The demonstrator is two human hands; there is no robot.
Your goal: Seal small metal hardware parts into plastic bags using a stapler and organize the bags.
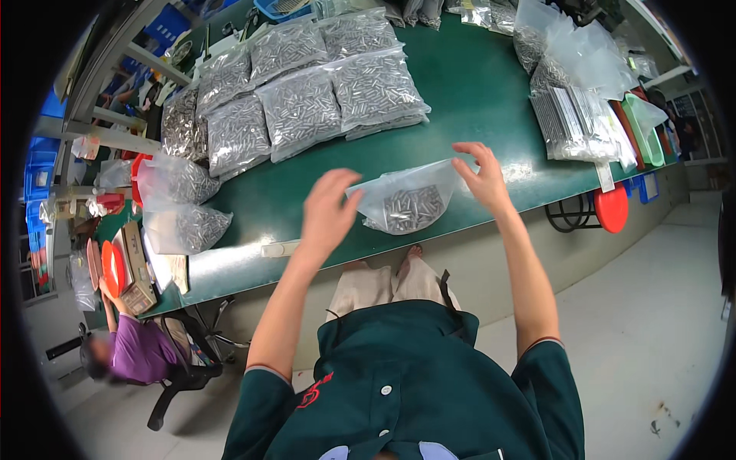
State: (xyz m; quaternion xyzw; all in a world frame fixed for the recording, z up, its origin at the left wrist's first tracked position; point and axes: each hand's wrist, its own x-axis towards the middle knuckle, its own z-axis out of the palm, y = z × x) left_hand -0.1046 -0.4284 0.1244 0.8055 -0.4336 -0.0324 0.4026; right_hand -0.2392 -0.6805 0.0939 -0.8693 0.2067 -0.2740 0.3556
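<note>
In front of me on the green table lies a clear plastic bag [414,207] holding many small silvery metal pins. Its mouth edge runs along the top, between my hands. At the bag's upper left corner is my left hand [328,211], slightly blurred, thumb and fingers apart. By the upper right corner hovers my right hand [484,180], its fingers spread and curved. Neither hand visibly pinches the plastic, though light contact with the corners cannot be ruled out.
Several full bags of pins [299,107] lie in rows at the far left. Two more bags [184,226] sit near a scale [136,280]. Packed metal rods [571,123] are at the right. A red stool [611,208] stands below. A seated person in purple [146,349] works at left.
</note>
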